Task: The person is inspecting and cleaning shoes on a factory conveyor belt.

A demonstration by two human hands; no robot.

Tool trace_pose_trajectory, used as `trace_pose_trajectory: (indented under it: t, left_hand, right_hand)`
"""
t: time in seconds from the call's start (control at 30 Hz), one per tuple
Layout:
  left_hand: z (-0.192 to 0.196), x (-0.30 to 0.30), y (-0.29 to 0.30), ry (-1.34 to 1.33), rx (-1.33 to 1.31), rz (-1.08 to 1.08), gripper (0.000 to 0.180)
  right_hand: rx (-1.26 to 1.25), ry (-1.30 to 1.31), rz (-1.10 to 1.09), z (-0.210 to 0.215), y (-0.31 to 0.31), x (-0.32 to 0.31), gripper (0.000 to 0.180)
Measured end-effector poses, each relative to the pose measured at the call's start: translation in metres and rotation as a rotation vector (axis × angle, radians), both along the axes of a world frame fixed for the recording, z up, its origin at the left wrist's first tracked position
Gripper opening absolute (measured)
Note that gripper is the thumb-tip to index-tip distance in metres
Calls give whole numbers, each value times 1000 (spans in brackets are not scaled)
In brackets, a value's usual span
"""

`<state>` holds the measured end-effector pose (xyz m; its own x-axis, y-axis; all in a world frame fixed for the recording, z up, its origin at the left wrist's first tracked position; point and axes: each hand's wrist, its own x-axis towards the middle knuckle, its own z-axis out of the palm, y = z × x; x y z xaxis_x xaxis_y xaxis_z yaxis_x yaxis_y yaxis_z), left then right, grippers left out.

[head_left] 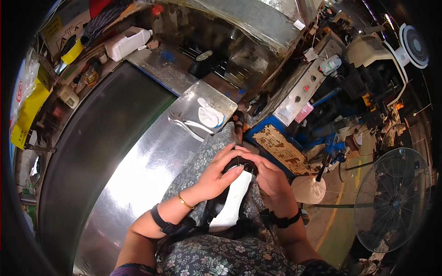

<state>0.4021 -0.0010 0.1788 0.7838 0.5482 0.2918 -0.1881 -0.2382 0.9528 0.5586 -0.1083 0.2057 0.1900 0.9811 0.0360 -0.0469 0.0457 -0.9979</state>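
Left hand point(215, 179), right hand point(272, 177): fingers clamped round 12-o'clock end of white-and-black shoe piece point(234, 200). Pliers point(182, 120) at 10 o'clock, on shiny surface point(138, 170).

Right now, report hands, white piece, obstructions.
Left hand and right hand cupped at far end of white piece; grip partly hidden. White piece lengthwise over floral cloth, black material beside it. Pliers aside on metal table.

A yellow sheet point(34, 102) bears dark characters point(19, 136), and a cardboard box point(63, 24) bears black symbols point(71, 32).
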Motion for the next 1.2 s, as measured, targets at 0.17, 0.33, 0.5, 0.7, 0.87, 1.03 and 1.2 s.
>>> trace_pose_trajectory:
  t: [0.17,0.33,0.5,0.7,0.87,1.03,1.2]
  left_hand:
    - [0,4,3,59,-86,-8,41]
    - [3,0,9,77,-23,-108,45]
    - [0,-5,13,112,-88,-250,62]
    - [-1,-14,10,92,-249,-279,82]
    - [-6,-9,6,37,-245,-178,83]
    - [-6,-1,-1,126,19,-142,84]
    - [-6,-9,-3,45,-78,-78,81]
  right_hand:
    - [92,-392,-304,-7,-3,-32,33]
    - [19,-120,42,-5,-11,-6,49]
    - [70,-327,-208,-10,-29,-31,55]
    - [19,188,140,-13,-59,-20,103]
    - [-393,259,228,-45,-108,-62,90]
    - [-415,247,194,-72,-115,-60,62]
    - [-470,-329,183,-42,-104,-65,43]
